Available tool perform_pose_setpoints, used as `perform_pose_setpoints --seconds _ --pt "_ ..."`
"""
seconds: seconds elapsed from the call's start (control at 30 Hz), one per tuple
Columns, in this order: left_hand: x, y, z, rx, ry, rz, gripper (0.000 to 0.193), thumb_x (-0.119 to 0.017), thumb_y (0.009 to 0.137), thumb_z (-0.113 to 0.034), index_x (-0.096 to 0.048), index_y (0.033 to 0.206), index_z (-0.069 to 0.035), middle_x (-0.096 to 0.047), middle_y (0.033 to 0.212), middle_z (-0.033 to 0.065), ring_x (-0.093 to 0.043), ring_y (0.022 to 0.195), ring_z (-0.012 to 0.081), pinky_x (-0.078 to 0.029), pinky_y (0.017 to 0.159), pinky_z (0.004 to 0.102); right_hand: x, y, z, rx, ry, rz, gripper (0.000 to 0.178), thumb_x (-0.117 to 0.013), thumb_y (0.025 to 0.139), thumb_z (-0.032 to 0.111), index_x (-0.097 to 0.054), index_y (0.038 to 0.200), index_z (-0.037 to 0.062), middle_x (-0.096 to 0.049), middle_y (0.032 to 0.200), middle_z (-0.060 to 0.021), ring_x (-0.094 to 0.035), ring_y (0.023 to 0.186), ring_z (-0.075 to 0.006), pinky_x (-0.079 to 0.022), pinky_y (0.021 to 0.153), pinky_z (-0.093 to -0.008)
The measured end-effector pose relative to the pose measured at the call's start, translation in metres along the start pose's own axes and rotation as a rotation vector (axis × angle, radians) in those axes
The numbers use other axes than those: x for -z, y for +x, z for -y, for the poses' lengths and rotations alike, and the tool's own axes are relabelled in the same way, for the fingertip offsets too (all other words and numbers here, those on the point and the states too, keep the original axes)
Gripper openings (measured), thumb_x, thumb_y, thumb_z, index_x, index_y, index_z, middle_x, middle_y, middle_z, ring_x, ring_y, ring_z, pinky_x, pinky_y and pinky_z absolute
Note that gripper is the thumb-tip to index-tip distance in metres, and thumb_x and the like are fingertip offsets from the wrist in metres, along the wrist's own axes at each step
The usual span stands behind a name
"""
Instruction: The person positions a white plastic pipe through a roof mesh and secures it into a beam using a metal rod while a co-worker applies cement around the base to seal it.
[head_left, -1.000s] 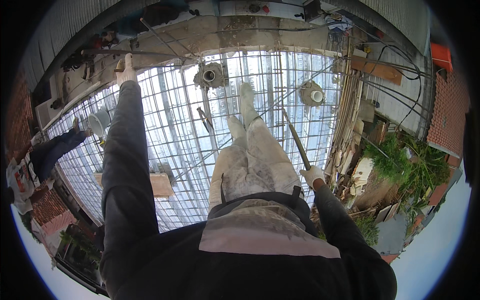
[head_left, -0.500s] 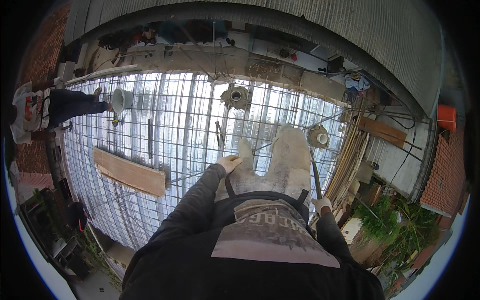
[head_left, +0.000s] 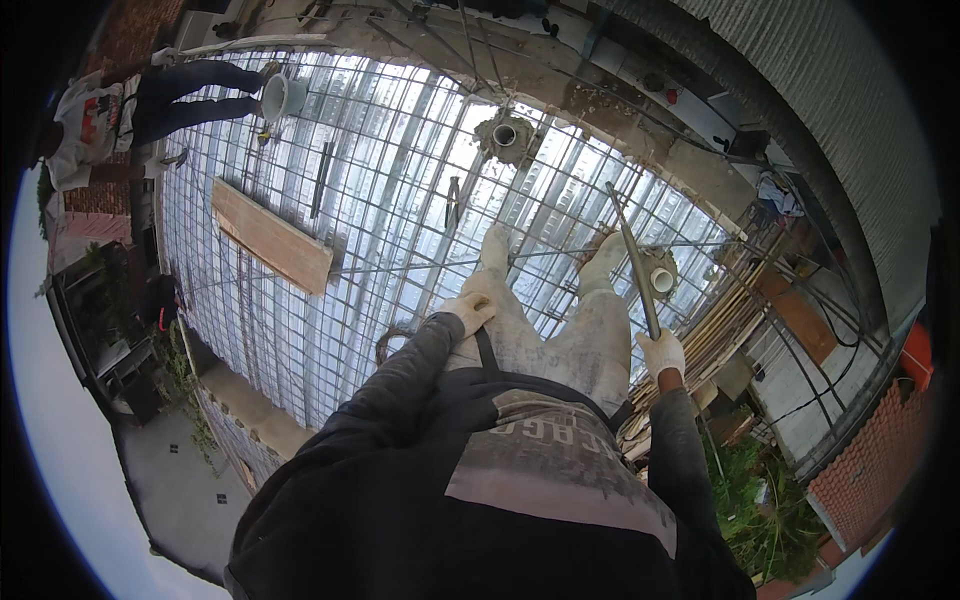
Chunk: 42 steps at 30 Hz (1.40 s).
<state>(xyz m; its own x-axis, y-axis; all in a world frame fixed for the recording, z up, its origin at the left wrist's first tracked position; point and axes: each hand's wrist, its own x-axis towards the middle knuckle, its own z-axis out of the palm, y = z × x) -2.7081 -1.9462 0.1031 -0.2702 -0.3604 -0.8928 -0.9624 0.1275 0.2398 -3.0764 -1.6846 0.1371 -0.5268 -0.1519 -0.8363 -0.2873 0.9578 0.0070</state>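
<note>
My right hand (head_left: 661, 356), in a pale glove, grips the near end of a long metal bar (head_left: 634, 262). The bar points forward past my right leg, above the steel mesh (head_left: 400, 215); its far end looks slightly bent. My left hand (head_left: 470, 312) rests on my left thigh beside a dark hanging strap (head_left: 486, 350). Its fingers are drawn together, and anything in them is hidden. I stand with both legs on the mesh, which lies over shiny corrugated metal sheets.
A wooden board (head_left: 272, 240) lies on the mesh at left. Two pipe stubs set in mortar stick up, one ahead (head_left: 504, 136) and one right (head_left: 661, 281). A loose dark tool (head_left: 453, 200) lies ahead. Far left, a co-worker (head_left: 130, 110) is near a grey bucket (head_left: 284, 97).
My right hand has risen and swung the bar forward, so its length now shows beyond my leg. My left hand stays on my thigh. My view has turned, tilting the scene clockwise.
</note>
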Motion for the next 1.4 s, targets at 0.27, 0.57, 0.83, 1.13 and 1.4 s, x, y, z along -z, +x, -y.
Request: perform_pose_setpoints --seconds 0.27,0.57,0.83,1.13,1.4 --pt "-0.032 -0.004 -0.095 -0.137 0.16 -0.406 0.044 -0.067 0.094 -0.051 -0.076 0.124 -0.021 -0.073 0.13 0.0081 -0.066 0.123 0.034 -0.052 0.106 0.0469 0.035 0.071 -0.054 0.132 -0.103 0.049 0.051 -0.074 0.091 0.047 -0.068 0.119 0.0046 -0.075 0.109 -0.0268 -0.07 0.108 -0.0466 -0.055 0.094 -0.0549" --pt "-0.102 0.107 -0.182 -0.171 -0.345 0.263 0.046 -0.063 0.103 -0.042 -0.068 0.138 -0.011 -0.075 0.127 0.0132 -0.072 0.117 0.0266 -0.054 0.102 0.0358 0.017 0.243 0.057 0.349 0.084 0.021 0.051 -0.07 0.095 0.047 -0.063 0.124 0.005 -0.075 0.106 -0.0276 -0.071 0.105 -0.0463 -0.054 0.091 -0.0542" --pt "-0.148 0.339 -0.115 -0.194 -0.412 0.403 0.049 -0.064 0.104 -0.041 -0.065 0.14 -0.009 -0.073 0.132 0.013 -0.068 0.124 0.0256 -0.05 0.108 0.035 -0.109 0.401 0.202 0.217 0.121 -0.141 0.054 -0.063 0.097 0.06 -0.069 0.113 0.0094 -0.075 0.098 -0.0237 -0.072 0.098 -0.0458 -0.055 0.085 -0.0548" --pt "-0.169 0.579 -0.076 -0.194 -0.81 0.247 0.066 -0.071 0.097 -0.036 -0.052 0.15 -0.001 -0.07 0.136 0.0157 -0.066 0.127 0.0243 -0.048 0.11 0.0343 -0.204 0.577 0.268 0.4 0.129 -0.246 0.056 -0.067 0.098 0.059 -0.068 0.109 0.0035 -0.066 0.08 -0.0221 -0.068 0.078 -0.0409 -0.052 0.072 -0.0478" --pt "-0.201 0.634 -0.122 -0.184 -1.016 0.327 0.072 -0.071 0.095 -0.033 -0.048 0.153 0.002 -0.063 0.144 0.0179 -0.061 0.132 0.0242 -0.046 0.113 0.0341 -0.2 0.631 0.27 0.476 0.071 -0.255 0.054 -0.068 0.098 0.059 -0.07 0.112 0.0065 -0.072 0.087 -0.0244 -0.071 0.089 -0.0459 -0.054 0.076 -0.0503"
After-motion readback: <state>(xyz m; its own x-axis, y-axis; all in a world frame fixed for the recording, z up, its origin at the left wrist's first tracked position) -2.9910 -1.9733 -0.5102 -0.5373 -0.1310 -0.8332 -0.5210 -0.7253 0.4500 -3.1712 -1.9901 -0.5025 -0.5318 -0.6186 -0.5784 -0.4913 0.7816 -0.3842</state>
